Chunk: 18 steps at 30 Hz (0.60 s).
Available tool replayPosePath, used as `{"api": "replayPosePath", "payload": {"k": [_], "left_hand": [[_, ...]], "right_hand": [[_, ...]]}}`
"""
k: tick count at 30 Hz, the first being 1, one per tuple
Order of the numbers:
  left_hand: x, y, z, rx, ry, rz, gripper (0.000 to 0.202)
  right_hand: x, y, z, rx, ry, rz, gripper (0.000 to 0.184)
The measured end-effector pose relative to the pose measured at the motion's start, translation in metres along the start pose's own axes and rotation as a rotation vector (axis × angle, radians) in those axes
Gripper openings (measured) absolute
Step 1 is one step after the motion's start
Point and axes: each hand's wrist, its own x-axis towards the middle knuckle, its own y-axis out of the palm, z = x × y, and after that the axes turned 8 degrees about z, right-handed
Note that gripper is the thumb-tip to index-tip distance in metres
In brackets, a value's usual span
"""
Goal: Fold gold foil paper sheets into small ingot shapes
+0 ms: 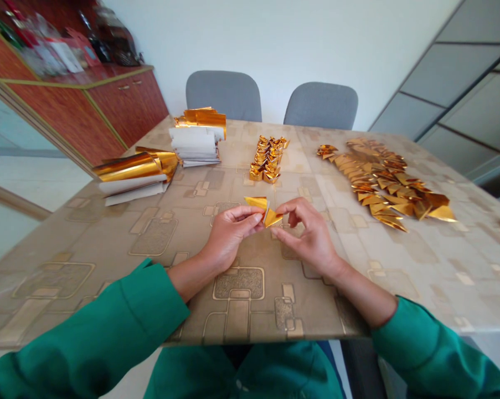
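Observation:
A small folded piece of gold foil paper (272, 218) is held up over the near middle of the table. My left hand (234, 230) pinches it between thumb and fingers, and one gold flap sticks up above the fingertips. My right hand (305, 233) is at the paper's right side; its index fingertip touches the gold edge, while the thumb is spread below, apart from the index finger. Just beyond my hands stand two short rows of folded gold paper pieces (268, 159), nested into one another.
At the left lie stacks of gold and white paper sheets (195, 145) and a fanned gold pile (129, 169). A heap of folded gold pieces (382, 183) spreads over the right side of the patterned tablecloth (150, 235). Two grey chairs (223, 94) stand behind the table.

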Motion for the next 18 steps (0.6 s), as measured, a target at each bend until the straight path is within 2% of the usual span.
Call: {"api": "replayPosePath", "payload": {"k": [2,5,8,10,14,16,18], "left_hand": [[0.000,0.000,0.000,-0.002,-0.010,0.017,0.022],[-0.001,-0.001,0.002,0.034,-0.028,0.078,0.021],[-0.002,-0.002,0.003,0.192,-0.009,0.161,0.022],[-0.002,-0.004,0.003,0.414,0.105,0.173,0.021],[-0.004,-0.007,-0.001,0.895,0.530,0.065,0.010],[-0.005,-0.007,-0.004,0.963,0.648,0.047,0.008],[-0.006,-0.005,-0.007,0.882,0.621,0.052,0.005]], "right_hand": [[0.001,-0.003,0.000,-0.096,-0.110,0.022,0.013],[0.002,-0.006,-0.001,-0.186,-0.172,0.018,0.006],[0.002,-0.009,-0.002,-0.247,-0.226,-0.017,0.006],[0.002,-0.009,-0.003,-0.271,-0.256,-0.022,0.005],[0.003,-0.009,0.000,-0.272,-0.270,-0.027,0.004],[0.003,-0.009,0.002,-0.239,-0.278,-0.039,0.007],[0.003,-0.010,0.002,-0.210,-0.268,-0.056,0.018]]}}
